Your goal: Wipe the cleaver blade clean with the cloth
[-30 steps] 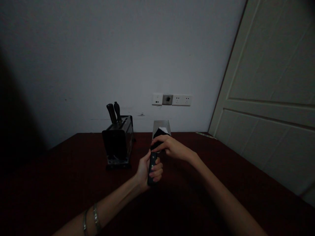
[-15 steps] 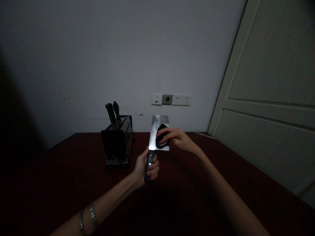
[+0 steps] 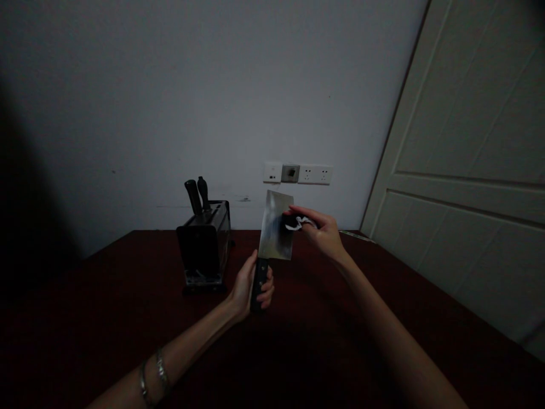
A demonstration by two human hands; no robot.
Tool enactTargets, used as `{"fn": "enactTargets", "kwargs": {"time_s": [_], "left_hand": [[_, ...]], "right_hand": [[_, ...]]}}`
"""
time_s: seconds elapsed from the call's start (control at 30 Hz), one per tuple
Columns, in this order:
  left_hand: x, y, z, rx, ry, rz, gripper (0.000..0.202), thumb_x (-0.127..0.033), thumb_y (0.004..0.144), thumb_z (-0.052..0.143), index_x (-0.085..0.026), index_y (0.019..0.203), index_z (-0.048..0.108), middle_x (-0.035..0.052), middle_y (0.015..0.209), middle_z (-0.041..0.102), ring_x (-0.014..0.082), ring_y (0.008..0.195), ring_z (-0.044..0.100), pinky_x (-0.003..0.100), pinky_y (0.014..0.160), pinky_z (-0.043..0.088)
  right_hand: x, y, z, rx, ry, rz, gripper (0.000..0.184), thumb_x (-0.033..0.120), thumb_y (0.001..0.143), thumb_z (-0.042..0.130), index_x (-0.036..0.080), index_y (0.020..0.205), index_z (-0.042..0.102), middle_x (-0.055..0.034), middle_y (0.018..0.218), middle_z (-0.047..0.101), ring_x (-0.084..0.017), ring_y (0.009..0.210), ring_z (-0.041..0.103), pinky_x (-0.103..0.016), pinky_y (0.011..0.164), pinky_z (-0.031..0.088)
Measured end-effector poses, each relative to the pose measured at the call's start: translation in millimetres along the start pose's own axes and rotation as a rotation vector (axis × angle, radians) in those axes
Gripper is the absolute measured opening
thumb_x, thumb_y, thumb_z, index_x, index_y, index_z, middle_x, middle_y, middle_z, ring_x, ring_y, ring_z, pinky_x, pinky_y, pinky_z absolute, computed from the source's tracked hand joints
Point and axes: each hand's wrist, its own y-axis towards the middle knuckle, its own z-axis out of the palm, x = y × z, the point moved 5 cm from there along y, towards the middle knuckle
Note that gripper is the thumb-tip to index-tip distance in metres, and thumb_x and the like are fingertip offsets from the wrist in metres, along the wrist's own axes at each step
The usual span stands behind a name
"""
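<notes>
A cleaver with a broad shiny blade and a black riveted handle stands nearly upright above the table, blade up. My left hand is wrapped round its handle. At the blade's right edge, my right hand pinches a small dark cloth with a white part showing. Whether the cloth touches the blade at this instant I cannot tell. A dark smudge or reflection shows on the blade beside it. To the left stands a black knife block with two black handles sticking out of its top.
The dark red table reaches back to a grey wall. Wall sockets and a switch sit low on the wall behind the cleaver. A pale panelled door slants along the right side. The light is dim.
My right hand has moved from the face of the blade up and right to its edge, with the cloth. The cleaver has turned slightly and its blade looks less bright.
</notes>
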Motion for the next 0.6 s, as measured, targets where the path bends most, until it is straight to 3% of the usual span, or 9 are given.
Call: {"fn": "enactTargets", "kwargs": {"time_s": [0.33, 0.6], "left_hand": [[-4.6, -0.2, -7.2, -0.043, 0.047, 0.112, 0.036, -0.042, 0.085, 0.029, -0.014, 0.081, 0.05, -0.0033, 0.054, 0.039, 0.007, 0.036, 0.032, 0.02, 0.035, 0.032], [-4.6, 1.5, -15.7, -0.025, 0.107, 0.094, 0.029, -0.039, 0.085, 0.033, -0.015, 0.084, 0.048, -0.0028, 0.059, 0.04, 0.0084, 0.041, 0.037, 0.022, 0.04, 0.036]], "right_hand": [[-16.3, 1.7, -11.9, -0.158, 0.105, 0.089, 0.043, 0.01, 0.064, 0.051, 0.02, 0.103, 0.065, -0.0038, 0.098, 0.068, -0.019, 0.098, 0.059, -0.037, 0.09, 0.042], [-38.6, 3.4, -26.9, -0.26, 0.111, 0.19, 0.041, 0.017, 0.061, 0.058, 0.019, 0.101, 0.066, -0.0058, 0.099, 0.068, -0.022, 0.097, 0.059, -0.04, 0.089, 0.042]]}}
